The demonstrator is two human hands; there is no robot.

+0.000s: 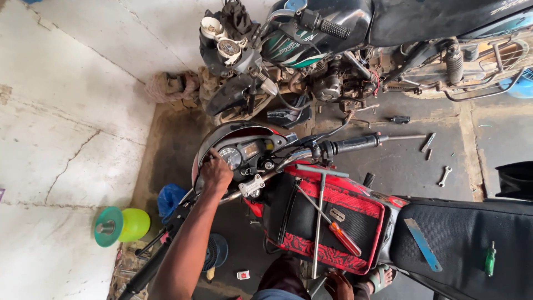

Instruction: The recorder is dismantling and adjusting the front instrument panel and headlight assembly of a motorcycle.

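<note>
One hand, the left hand, is curled onto the red headlight cowl, fingers bent together. Its handlebar is laid lengthwise from lower left to upper right. The right hand is seen low, its grip unclear.

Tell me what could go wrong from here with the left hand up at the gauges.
1. The T-wrench and screwdriver lie loose on the tank cover; jolting the bike may send them sliding off.
2. The left hand works beside the gauges; a slip could scratch them.
3. The green screwdriver on the seat could roll off.
</note>
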